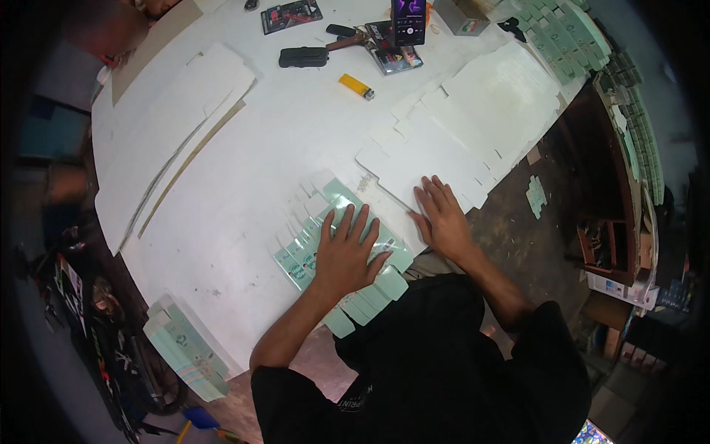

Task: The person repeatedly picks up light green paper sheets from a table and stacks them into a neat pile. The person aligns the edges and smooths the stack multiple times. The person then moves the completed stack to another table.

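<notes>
My left hand [345, 248] lies flat with spread fingers on a pale green, glossy printed carton blank [299, 259] at the table's near edge. Tabs of the blank fan out past the edge toward my body. My right hand [445, 220] rests on the near corner of a layer of white die-cut card sheets [444, 152], its fingers stretched out and the thumb by the sheet edge. Whether the thumb reaches under that edge is hidden. The white sheets have notched edges and run back to the far right.
More white card [177, 96] lies at the left. Green carton stacks stand at the near-left edge [185, 351] and far right [562, 41]. A yellow lighter [356, 86], a black case [303, 57] and a propped phone [409, 22] sit farther back. A green scrap [536, 196] lies on the floor.
</notes>
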Action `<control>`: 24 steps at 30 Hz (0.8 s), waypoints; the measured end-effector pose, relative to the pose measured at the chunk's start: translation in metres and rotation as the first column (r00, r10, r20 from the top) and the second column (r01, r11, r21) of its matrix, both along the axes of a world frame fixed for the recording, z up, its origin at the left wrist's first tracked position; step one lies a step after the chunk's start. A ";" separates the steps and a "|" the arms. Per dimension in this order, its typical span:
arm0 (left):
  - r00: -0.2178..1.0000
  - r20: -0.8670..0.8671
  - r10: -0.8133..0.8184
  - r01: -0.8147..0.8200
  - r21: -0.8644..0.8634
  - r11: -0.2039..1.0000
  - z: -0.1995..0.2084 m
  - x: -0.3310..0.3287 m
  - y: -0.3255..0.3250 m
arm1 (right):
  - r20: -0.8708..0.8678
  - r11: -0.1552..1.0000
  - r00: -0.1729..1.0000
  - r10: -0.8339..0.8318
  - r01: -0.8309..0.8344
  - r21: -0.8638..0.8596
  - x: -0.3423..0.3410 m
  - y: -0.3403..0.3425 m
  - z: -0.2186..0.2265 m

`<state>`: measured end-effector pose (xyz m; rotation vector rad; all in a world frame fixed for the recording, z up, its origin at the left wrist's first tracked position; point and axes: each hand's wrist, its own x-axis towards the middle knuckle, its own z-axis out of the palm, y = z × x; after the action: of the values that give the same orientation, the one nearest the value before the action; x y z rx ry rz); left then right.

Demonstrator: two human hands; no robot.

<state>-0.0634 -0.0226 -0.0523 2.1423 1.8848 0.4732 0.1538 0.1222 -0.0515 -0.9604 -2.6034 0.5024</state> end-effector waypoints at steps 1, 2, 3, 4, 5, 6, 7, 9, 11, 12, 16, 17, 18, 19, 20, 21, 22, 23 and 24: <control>0.999 -0.038 0.026 -0.027 -0.013 1.000 0.004 0.000 -0.002 | -0.019 1.000 1.000 -0.014 0.014 -0.020 -0.004 0.001 0.003; 0.999 -0.048 0.017 -0.016 0.018 1.000 0.008 -0.001 0.000 | -0.104 0.903 0.977 -0.184 0.127 -0.411 -0.005 -0.003 0.011; 0.998 -0.060 0.007 -0.004 0.048 0.999 0.011 -0.002 0.004 | -0.106 0.900 0.982 -0.159 0.100 -0.424 -0.008 0.000 0.020; 0.997 -0.073 -0.016 0.021 0.071 0.997 0.014 -0.003 0.004 | -0.109 0.892 0.983 -0.148 0.085 -0.444 -0.013 0.002 0.031; 0.999 -0.040 -0.023 0.025 0.045 0.999 0.013 -0.005 0.004 | -0.119 0.888 0.984 -0.132 0.064 -0.456 -0.020 0.006 0.035; 1.000 -0.008 -0.029 0.030 0.019 0.999 0.010 -0.005 0.004 | -0.034 0.960 0.996 -0.078 0.066 -0.271 -0.025 0.008 0.032; 0.999 0.025 -0.032 0.031 0.007 0.999 0.006 -0.006 0.008 | 0.061 0.997 0.997 -0.039 0.042 -0.061 -0.030 0.015 0.028; 1.000 0.013 -0.018 0.018 0.020 1.000 -0.004 -0.007 0.012 | 0.139 0.990 0.990 -0.015 -0.005 0.138 -0.038 0.022 0.016; 1.000 0.012 0.007 -0.007 0.027 1.000 -0.002 -0.003 0.013 | 0.102 0.994 0.995 -0.005 -0.006 0.109 -0.043 0.019 0.012; 1.000 0.011 0.028 -0.029 0.032 0.999 0.001 0.000 0.013 | -0.030 0.995 0.996 -0.079 0.077 -0.063 -0.042 0.016 0.014; 0.925 -0.304 -0.226 0.149 -0.256 0.955 0.015 0.005 0.023 | -0.183 0.808 0.977 -0.110 -0.020 -0.588 -0.049 -0.005 0.003; 0.936 -0.261 -0.236 0.182 -0.213 0.960 0.016 0.002 0.024 | -0.144 0.771 0.983 -0.112 -0.005 -0.637 -0.052 -0.006 -0.001; 0.944 -0.217 -0.247 0.213 -0.168 0.962 0.016 -0.005 0.025 | -0.031 0.770 0.994 -0.104 0.061 -0.635 -0.045 -0.001 0.003; 0.955 -0.168 -0.244 0.225 -0.125 0.966 0.015 -0.008 0.023 | 0.087 0.769 0.993 -0.079 0.116 -0.629 -0.042 0.005 0.023; 0.968 -0.068 -0.240 0.225 -0.176 0.958 0.024 -0.008 0.027 | -0.031 0.931 0.988 -0.151 0.131 -0.339 -0.037 0.007 0.031; 0.970 -0.023 -0.241 0.232 -0.190 0.954 0.026 -0.007 0.024 | -0.166 0.984 0.970 -0.176 0.176 -0.014 -0.032 0.008 0.036; 0.971 0.007 -0.240 0.237 -0.191 0.953 0.029 -0.009 0.026 | -0.160 0.957 0.984 -0.080 0.121 0.265 -0.033 0.017 0.041; 0.966 0.044 -0.256 0.260 -0.195 0.946 0.032 -0.009 0.027 | -0.155 0.960 0.983 -0.101 0.137 0.243 -0.028 0.016 0.032; 0.962 0.065 -0.267 0.275 -0.205 0.939 0.031 -0.009 0.029 | -0.150 0.963 0.981 -0.120 0.152 0.221 -0.022 0.014 0.010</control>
<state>-0.0728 0.0059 -0.0216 2.1858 1.5113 0.2387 0.1315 0.1365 -0.0416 -0.9816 -2.3896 0.2137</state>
